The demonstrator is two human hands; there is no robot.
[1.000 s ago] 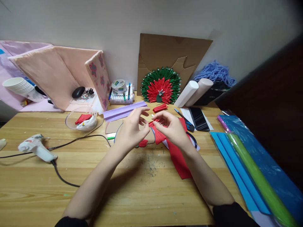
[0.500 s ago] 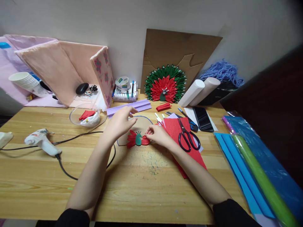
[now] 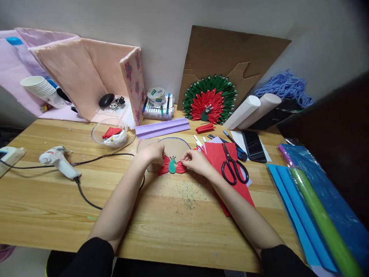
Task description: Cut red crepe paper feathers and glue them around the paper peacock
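Note:
A small green peacock body (image 3: 172,166) with a crown lies on the round cardboard piece (image 3: 175,144), which has a blue outline. Red crepe paper petals (image 3: 164,166) fan out on both sides of it. My left hand (image 3: 152,156) is closed, its bent fingers at the outer edge of the left petals; the fingertips are partly hidden. On the other side, my right hand (image 3: 194,161) pinches the outer end of the right petals between thumb and fingers. Black-handled scissors (image 3: 235,171) rest on red crepe paper (image 3: 238,196) beside my right forearm.
A glue gun (image 3: 59,161) with its black cord lies left. Behind stand a clear bowl (image 3: 98,132), a purple paper strip (image 3: 163,128), markers (image 3: 157,111) and a finished red-green peacock (image 3: 206,102) against cardboard. A phone (image 3: 253,146) and wrapped paper rolls (image 3: 314,204) lie right.
My left hand has come down from above the cardboard to the left petals, and its fingers have closed. My right hand stays at the right petals. The view has shifted slightly.

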